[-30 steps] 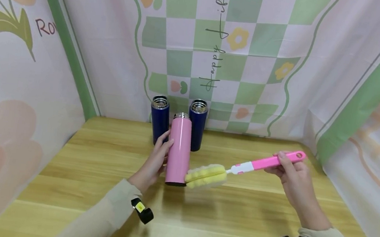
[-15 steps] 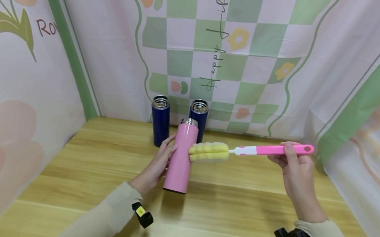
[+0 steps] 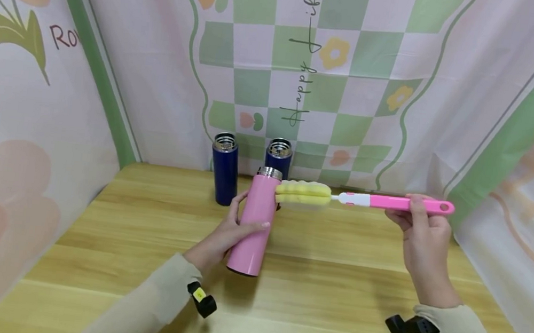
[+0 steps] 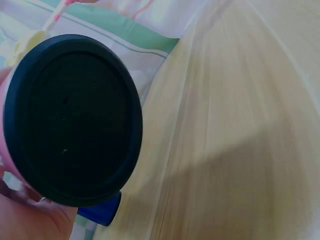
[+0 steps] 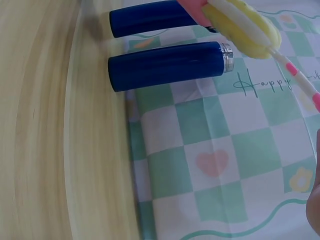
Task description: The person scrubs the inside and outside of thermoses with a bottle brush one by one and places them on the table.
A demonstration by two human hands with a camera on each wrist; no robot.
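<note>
A: We're gripping the pink flask (image 3: 254,221) with our left hand (image 3: 227,232), tilting it off the table (image 3: 333,280); the left wrist view is showing its black base (image 4: 72,120).

B: Our right hand (image 3: 422,235) is pinching the brush (image 3: 365,200), sponge touching the rim. Open room on the right.
</note>
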